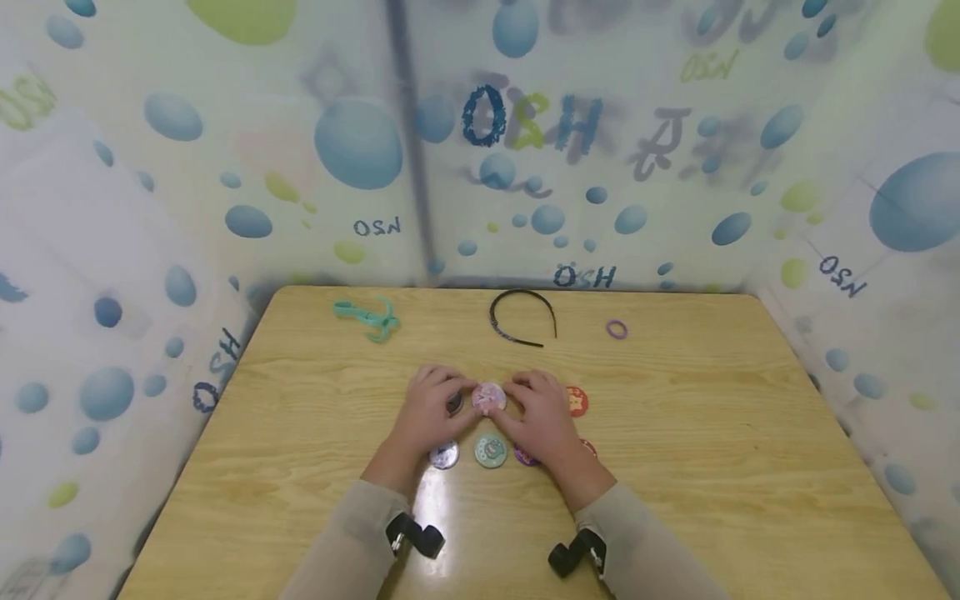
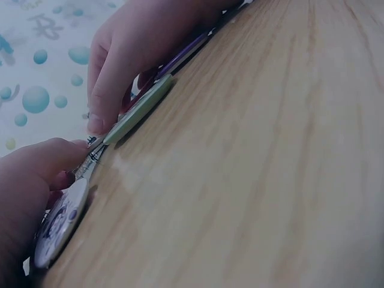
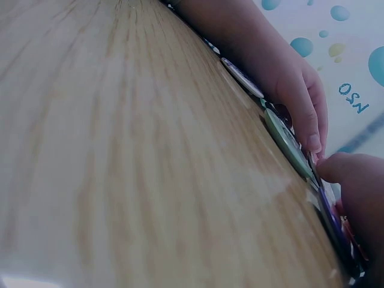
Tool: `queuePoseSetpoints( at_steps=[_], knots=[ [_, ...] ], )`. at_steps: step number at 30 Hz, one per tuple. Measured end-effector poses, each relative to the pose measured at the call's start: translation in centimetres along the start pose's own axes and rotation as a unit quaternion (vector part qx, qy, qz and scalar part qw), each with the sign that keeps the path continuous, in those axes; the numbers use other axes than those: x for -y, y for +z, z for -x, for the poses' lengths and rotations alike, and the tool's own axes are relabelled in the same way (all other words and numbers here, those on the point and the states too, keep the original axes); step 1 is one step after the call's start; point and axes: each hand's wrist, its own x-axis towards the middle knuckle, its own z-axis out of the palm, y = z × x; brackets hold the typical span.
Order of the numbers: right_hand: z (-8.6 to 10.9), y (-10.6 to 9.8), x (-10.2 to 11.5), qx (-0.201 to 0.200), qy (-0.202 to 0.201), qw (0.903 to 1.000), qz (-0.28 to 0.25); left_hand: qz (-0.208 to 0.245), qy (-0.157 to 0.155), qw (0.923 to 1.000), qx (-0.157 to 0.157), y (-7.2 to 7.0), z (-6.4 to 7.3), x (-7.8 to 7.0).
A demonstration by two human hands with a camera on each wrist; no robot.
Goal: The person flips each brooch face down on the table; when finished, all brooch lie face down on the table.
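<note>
Both hands meet at a pink round badge (image 1: pixel 489 398) on the table. My left hand (image 1: pixel 433 408) grips its left edge between thumb and fingers, and my right hand (image 1: pixel 538 410) grips its right edge the same way. A dark badge (image 1: pixel 454 403) shows partly under the left hand. In front of the hands lie a white-and-purple badge (image 1: pixel 444 454), a pale green badge (image 1: pixel 491 451) and a purple badge (image 1: pixel 527 456), the last partly covered by the right hand. Beside that hand is a red badge (image 1: pixel 577 402); another red one (image 1: pixel 588 447) is mostly hidden by the wrist.
Toward the back of the wooden table (image 1: pixel 712 467) lie a teal clip-like object (image 1: pixel 369 318), a black headband (image 1: pixel 493 321) and a purple ring (image 1: pixel 617 329). Patterned fabric walls (image 1: pixel 637 183) close off the back and both sides.
</note>
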Motion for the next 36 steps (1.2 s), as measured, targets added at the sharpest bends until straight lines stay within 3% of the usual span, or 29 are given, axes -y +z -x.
queuePoseSetpoints(
  at_steps=[21, 36],
  knots=[
    [-0.21, -0.53, 0.55, 0.019, 0.043, 0.9984, -0.032, 0.0, -0.002, 1.0, 0.002, -0.11, 0.07, 0.07],
    [-0.28, -0.52, 0.6, 0.014, 0.023, 0.9988, -0.04, 0.033, -0.004, 0.9994, -0.009, -0.07, 0.18, 0.1]
  ],
)
